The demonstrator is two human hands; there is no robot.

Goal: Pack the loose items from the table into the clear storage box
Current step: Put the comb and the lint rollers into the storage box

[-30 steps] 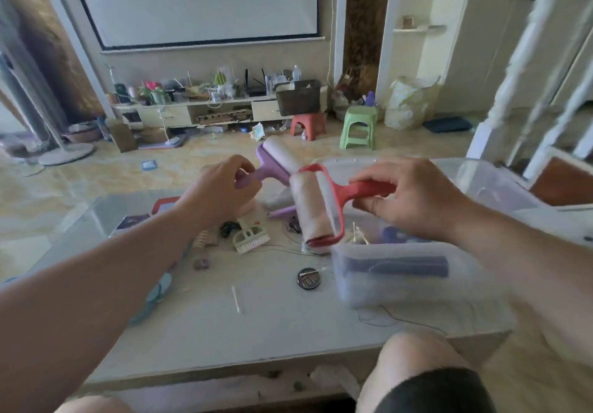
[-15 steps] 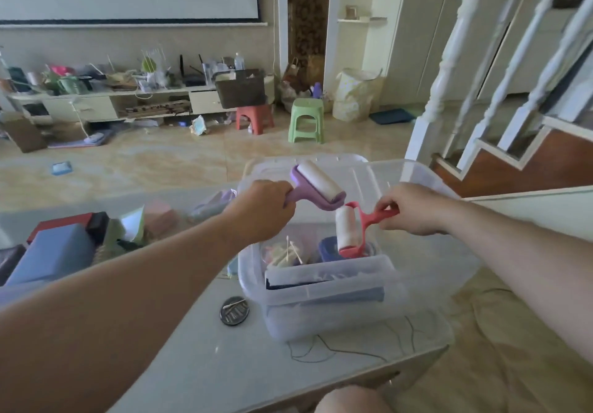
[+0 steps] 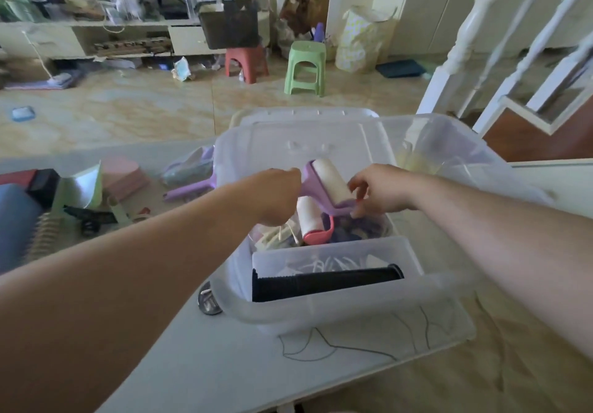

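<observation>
Clear storage box (image 3: 321, 313) sits on our table (image 3: 205, 364) at its right end, lid off and resting behind it. We note both forearms reaching forward over the box opening. Our left hand (image 3: 276, 196) is curled round the handle of the purple lint roller (image 3: 327, 188), holding it above the box contents with the white roll angled down to the right. Our right hand (image 3: 378, 193) meets the roller's far end, its fingers (image 3: 357, 212) bent down and touching the purple frame; we cannot tell whether they pinch it. The red lint roller (image 3: 313, 220) lies inside the box, directly beneath the purple one, free of both hands. A black ribbed tube (image 3: 324, 282) lies in the inner tray at the near wall. Loose items, including a purple brush (image 3: 189, 188) and a pink block (image 3: 123, 175), lie on the table left of the box.
</observation>
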